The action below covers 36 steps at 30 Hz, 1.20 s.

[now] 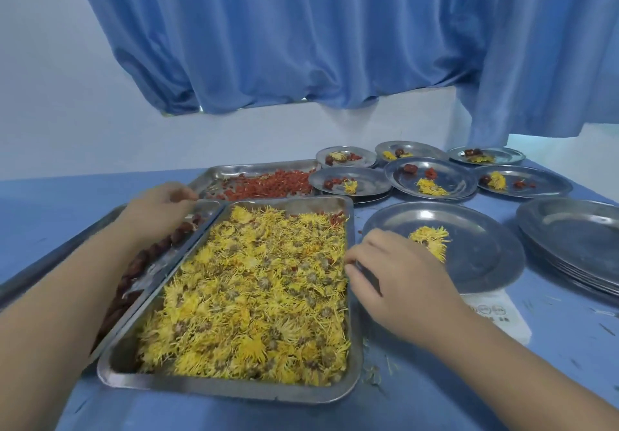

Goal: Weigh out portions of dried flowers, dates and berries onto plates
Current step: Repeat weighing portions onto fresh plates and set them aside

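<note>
Stainless steel crowds a blue table [552, 363] where we work. Front & ctr, a rect. flower tray [217, 392] w/ rounded corners lies heaped w/ dried flowers [254, 290]: yellow, spiky, thread-petalled. Our left hand [160, 209] reaches over the far end of the date tray [40, 268], where wrinkled dark-red dates [139, 261] lie in a row along the flower tray's left wall. Its fingers are curled, tips together, but we cannot tell whether they hold anything. Behind, the berry tray [254, 167] carries a loose scatter of small red berries [274, 184]. Our right hand [398, 279] grips the near-left rim of the front plate [485, 253], a round, shallow, dull-shiny dish just right of the flower tray; thumb & fingers pinch the metal edge. One flower head [430, 241] lies on it, near the knuckles. The plate sits on a white scale [495, 316], mostly hidden. At right, a stack of plates [576, 236], nested. At the back, six filled plates [432, 179] in two rows of three, each w/ a flower plus red bits. Petal threads litter the table. A pleated blue curtain [301, 45] hangs over a pale wall [67, 95].
</note>
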Each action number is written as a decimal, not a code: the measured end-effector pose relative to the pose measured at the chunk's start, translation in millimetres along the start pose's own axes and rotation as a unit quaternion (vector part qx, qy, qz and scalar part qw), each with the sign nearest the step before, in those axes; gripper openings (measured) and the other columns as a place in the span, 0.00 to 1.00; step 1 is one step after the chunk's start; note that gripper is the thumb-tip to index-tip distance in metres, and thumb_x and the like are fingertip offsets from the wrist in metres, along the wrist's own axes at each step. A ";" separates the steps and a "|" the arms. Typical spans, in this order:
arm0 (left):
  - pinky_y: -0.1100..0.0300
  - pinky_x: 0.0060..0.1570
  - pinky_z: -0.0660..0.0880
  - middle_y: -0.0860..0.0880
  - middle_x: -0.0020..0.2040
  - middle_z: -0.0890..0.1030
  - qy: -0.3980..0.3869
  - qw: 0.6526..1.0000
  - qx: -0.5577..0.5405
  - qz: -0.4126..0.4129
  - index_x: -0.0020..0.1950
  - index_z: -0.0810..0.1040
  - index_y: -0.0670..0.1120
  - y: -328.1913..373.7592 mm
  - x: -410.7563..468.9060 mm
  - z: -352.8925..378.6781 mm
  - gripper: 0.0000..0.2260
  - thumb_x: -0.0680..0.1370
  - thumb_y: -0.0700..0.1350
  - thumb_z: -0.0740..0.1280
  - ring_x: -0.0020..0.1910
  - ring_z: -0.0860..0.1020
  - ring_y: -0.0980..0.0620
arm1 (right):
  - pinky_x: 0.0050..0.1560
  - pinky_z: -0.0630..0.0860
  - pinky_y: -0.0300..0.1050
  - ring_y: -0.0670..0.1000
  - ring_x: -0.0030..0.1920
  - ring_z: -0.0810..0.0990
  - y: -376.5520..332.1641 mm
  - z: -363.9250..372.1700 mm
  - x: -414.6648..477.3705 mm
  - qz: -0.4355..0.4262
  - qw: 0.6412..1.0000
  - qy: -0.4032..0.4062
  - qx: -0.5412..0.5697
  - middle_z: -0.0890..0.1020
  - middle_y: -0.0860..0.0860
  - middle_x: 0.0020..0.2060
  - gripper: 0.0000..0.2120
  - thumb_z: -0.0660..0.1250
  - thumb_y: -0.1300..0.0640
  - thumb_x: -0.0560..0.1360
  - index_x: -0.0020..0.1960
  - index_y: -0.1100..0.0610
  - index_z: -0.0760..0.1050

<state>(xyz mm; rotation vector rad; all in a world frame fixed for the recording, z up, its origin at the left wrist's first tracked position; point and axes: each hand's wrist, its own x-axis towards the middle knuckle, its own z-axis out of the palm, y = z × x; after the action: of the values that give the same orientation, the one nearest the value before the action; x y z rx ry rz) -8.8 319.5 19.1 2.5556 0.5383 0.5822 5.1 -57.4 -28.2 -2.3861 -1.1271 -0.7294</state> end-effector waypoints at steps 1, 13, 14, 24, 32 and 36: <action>0.52 0.48 0.74 0.51 0.48 0.81 0.013 1.000 0.014 -0.016 0.49 0.78 0.54 -16.6 7.2 -1.6 0.04 0.78 0.53 0.66 0.46 0.78 0.47 | 0.37 0.71 0.42 0.47 0.39 0.75 -0.8 1.0 0.1 0.006 1.000 0.004 0.005 0.76 0.46 0.38 0.12 0.59 0.50 0.76 0.44 0.51 0.80; 0.58 0.39 0.74 0.50 0.46 0.83 -0.123 0.972 0.198 -0.040 0.54 0.79 0.55 -87.0 46.1 26.3 0.11 0.74 0.42 0.66 0.40 0.80 0.54 | 0.39 0.73 0.48 0.49 0.37 0.75 1.0 6.5 -3.0 0.014 0.998 0.056 -0.002 0.75 0.46 0.37 0.14 0.57 0.50 0.76 0.43 0.53 0.80; 0.59 0.37 0.74 0.49 0.47 0.83 -0.123 0.972 0.196 -0.038 0.54 0.77 0.55 -86.6 47.6 27.4 0.12 0.74 0.41 0.67 0.40 0.80 0.53 | 0.39 0.73 0.48 0.49 0.37 0.74 0.0 7.0 -3.1 0.013 0.998 0.056 -0.001 0.75 0.46 0.37 0.14 0.57 0.50 0.76 0.43 0.53 0.80; 0.59 0.33 0.72 0.53 0.42 0.81 -0.090 0.938 0.334 0.004 0.44 0.79 0.56 -65.3 39.2 34.2 0.11 0.74 0.41 0.63 0.39 0.78 0.53 | 0.38 0.73 0.48 0.49 0.37 0.75 -6.7 9.6 -4.6 -0.013 0.997 0.075 0.017 0.76 0.46 0.37 0.14 0.57 0.51 0.77 0.41 0.53 0.79; 0.59 0.27 0.74 0.52 0.39 0.82 -0.053 0.992 0.113 -0.017 0.43 0.77 0.54 -37.6 23.8 14.2 0.04 0.74 0.43 0.66 0.31 0.80 0.49 | 0.38 0.72 0.46 0.47 0.37 0.74 -1.8 8.0 -5.7 -0.018 0.995 0.089 0.027 0.76 0.46 0.37 0.14 0.58 0.52 0.77 0.40 0.53 0.80; 0.60 0.31 0.72 0.56 0.46 0.80 -0.032 0.999 0.038 0.009 0.46 0.75 0.56 -0.7 11.7 17.4 0.04 0.76 0.46 0.66 0.37 0.81 0.47 | 0.38 0.73 0.48 0.48 0.37 0.74 9.7 4.9 -6.1 0.002 0.992 0.112 0.058 0.76 0.46 0.36 0.13 0.58 0.53 0.77 0.40 0.54 0.79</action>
<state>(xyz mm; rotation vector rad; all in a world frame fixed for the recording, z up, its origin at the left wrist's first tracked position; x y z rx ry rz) 9.1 319.4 8.3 2.6428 0.5235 0.4934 10.9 -64.0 -37.1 -2.1486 -1.0401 -0.8810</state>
